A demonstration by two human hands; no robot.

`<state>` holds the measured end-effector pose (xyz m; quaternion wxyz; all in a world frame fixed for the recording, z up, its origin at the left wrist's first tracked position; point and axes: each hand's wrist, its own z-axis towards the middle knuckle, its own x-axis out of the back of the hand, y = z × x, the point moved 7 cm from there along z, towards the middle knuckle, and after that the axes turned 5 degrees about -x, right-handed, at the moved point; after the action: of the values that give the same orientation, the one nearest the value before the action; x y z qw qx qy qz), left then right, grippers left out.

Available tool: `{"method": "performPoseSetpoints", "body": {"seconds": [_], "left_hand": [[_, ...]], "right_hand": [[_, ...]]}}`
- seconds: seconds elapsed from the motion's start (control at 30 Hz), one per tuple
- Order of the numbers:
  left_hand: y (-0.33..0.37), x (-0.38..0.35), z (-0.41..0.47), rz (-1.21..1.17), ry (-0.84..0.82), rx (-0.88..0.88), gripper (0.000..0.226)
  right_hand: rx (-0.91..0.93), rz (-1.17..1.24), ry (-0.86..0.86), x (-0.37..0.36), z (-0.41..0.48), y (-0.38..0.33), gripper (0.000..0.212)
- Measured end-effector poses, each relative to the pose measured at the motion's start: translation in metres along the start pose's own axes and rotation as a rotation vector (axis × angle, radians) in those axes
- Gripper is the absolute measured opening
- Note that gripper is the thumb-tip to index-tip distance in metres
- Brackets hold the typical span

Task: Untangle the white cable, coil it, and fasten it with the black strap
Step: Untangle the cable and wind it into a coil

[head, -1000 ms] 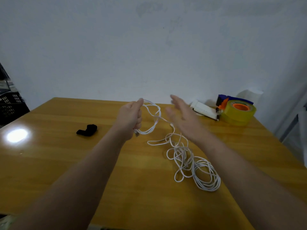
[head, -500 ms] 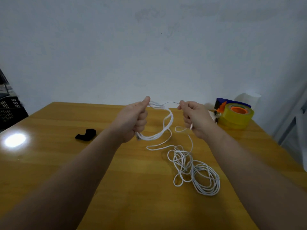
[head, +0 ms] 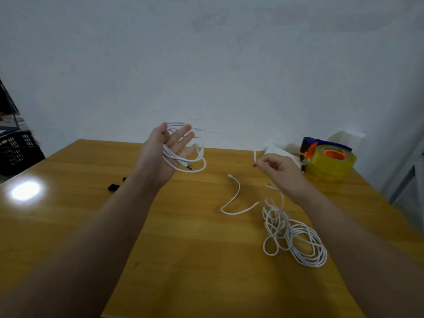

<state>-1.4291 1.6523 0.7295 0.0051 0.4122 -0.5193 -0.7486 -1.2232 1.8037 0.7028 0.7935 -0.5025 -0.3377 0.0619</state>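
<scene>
The white cable runs between both hands. A few loops of it lie across the upturned palm of my left hand (head: pixel 168 152), whose fingers are spread straight; a USB plug (head: pixel 189 166) hangs off the palm. My right hand (head: pixel 278 172) pinches a strand of the cable between thumb and fingertips, above the table. The rest of the white cable (head: pixel 296 237) lies as a tangled heap on the table under my right forearm, with a free end (head: pixel 230 176) snaking out to the left. The black strap (head: pixel 113 187) lies on the table, partly hidden behind my left forearm.
A yellow tape roll on a blue and orange dispenser (head: pixel 330 161) stands at the back right of the wooden table (head: pixel 183 260), with a white object (head: pixel 283 153) beside it. A black crate (head: pixel 16 152) stands off the table at the far left. The wall runs behind.
My left hand has gone from a fist to an upturned flat palm carrying the loops. My right hand has moved right, away from the left, drawing a strand out of the heap.
</scene>
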Motion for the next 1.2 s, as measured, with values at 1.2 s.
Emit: {"method": "performPoseSetpoints", "body": {"seconds": [1.2], "left_hand": [[-0.033,-0.048,-0.004,0.290,-0.209,0.022,0.028]], "right_hand": [[0.285,-0.733,-0.443,-0.055,-0.016,-0.085,0.023]]}}
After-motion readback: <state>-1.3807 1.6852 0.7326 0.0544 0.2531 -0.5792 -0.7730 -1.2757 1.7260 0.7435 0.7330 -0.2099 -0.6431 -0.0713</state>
